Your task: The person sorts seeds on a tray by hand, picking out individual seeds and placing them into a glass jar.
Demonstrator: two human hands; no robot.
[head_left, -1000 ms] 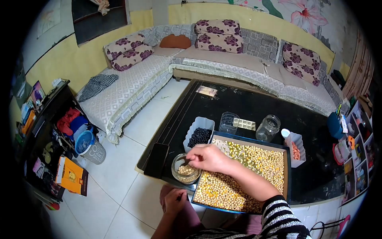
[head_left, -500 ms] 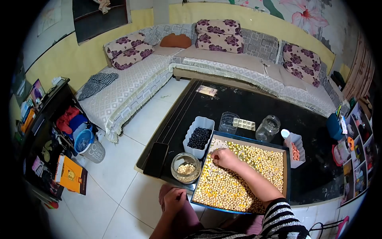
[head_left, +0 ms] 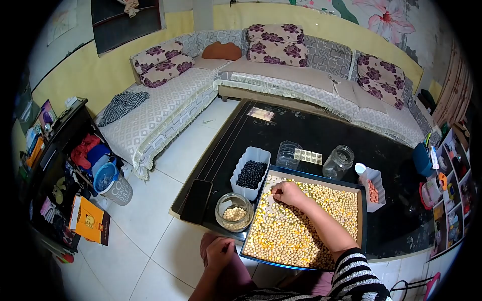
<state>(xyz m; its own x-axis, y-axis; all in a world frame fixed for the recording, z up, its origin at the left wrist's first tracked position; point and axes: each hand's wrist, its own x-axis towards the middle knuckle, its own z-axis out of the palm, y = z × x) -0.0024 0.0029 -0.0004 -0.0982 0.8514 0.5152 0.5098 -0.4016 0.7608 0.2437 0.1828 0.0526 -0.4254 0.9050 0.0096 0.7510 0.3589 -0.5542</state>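
A shallow box [head_left: 362, 220] with a blue outer edge holds pale round beans [head_left: 281, 241] mixed with yellow kernels and small green bits. My right hand [head_left: 289, 194] is over the box's far left part, fingertips pinched together at the beans; anything between them is too small to make out. On my left thigh rests my left hand [head_left: 220, 253], its fingers curled closed and its palm hidden. Left of the box stands a glass jar [head_left: 234, 211] partly filled with pale beans. Behind that jar, a translucent tub [head_left: 249, 168] contains black beans.
Beyond the box are a clear container [head_left: 288, 154], a blister pack [head_left: 308, 156] and a clear jar [head_left: 338, 162]. A tub of reddish nuts or beans [head_left: 372, 190] stands at right. A dark phone-like slab [head_left: 196, 201] lies on the black table [head_left: 301, 123] at left.
My right hand has shifted slightly to the right and toward the far side, over the beans. The bare patch at the box's far left shows more. My left hand stays still.
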